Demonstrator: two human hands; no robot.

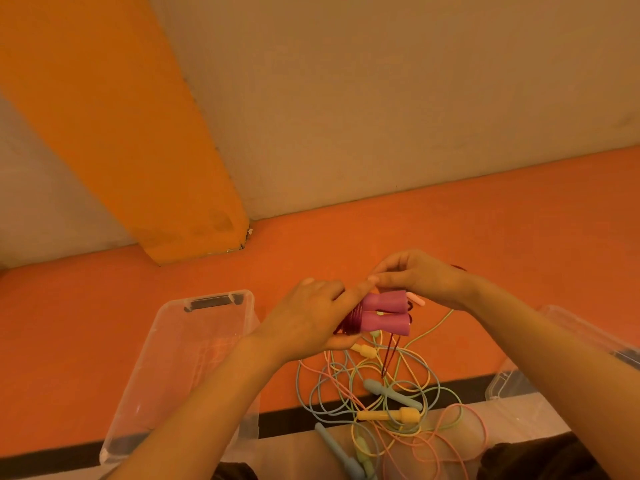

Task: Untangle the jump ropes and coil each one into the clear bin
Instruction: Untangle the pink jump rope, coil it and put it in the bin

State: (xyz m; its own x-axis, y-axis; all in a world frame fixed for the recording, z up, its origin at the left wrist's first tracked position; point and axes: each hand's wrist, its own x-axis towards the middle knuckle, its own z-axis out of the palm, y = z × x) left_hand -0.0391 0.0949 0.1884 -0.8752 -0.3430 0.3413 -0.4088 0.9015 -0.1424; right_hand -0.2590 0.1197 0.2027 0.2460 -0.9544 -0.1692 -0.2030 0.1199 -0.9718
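Observation:
My left hand (311,317) grips two pink jump rope handles (382,315) held side by side, with dark maroon cord (351,322) wound around their near end. My right hand (419,277) hovers just above the handles, thumb and fingers pinched together on the cord, which is barely visible there. A loose end of the maroon cord (389,355) hangs down toward a tangled pile of pastel jump ropes (388,393) on the floor, with blue, yellow, green and pink cords and handles. The clear bin (166,362) stands open to the left of the pile.
An orange floor runs to a beige wall with an orange pillar (138,133) at the back left. A second clear plastic container (568,344) lies at the right behind my forearm. A black strip (311,417) crosses the floor near me.

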